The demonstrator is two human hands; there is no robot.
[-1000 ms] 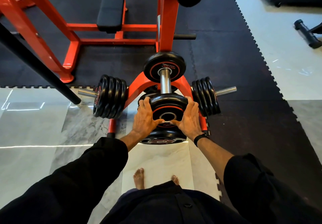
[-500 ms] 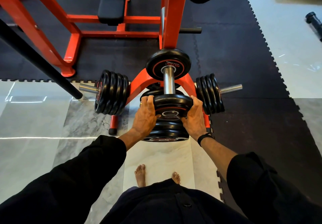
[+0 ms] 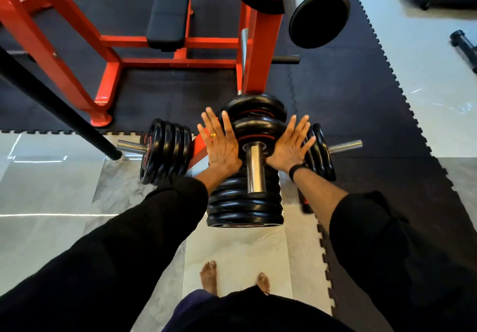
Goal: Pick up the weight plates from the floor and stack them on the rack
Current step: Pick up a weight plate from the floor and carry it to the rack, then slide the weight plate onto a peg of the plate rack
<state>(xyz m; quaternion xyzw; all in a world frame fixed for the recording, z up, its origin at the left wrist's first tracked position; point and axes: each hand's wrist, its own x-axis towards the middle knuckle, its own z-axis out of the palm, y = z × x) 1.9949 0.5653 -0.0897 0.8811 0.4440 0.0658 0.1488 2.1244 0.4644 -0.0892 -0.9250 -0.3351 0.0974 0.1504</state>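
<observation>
- Where both hands gripped the plate point(image 3: 259, 131) by its rim half a second ago, at the tip of the peg point(image 3: 254, 167), they now lie flat against it, fingers straight and spread.
- Left hand point(image 3: 220, 141) presses the plate's left side, right hand point(image 3: 290, 145) its right; neither curls round the rim.
- Since then the plate has slid well down the peg and sits close against the plate behind point(image 3: 255, 107), with the bare chrome end sticking out towards the camera.
- By my reading, this plate is as good as seated and only needs letting go.
- On the floor below, a stack point(image 3: 245, 207) of plates waits, so most of the job looks undone.
- Side pegs of the rack point(image 3: 260, 47) already carry plates.
</observation>
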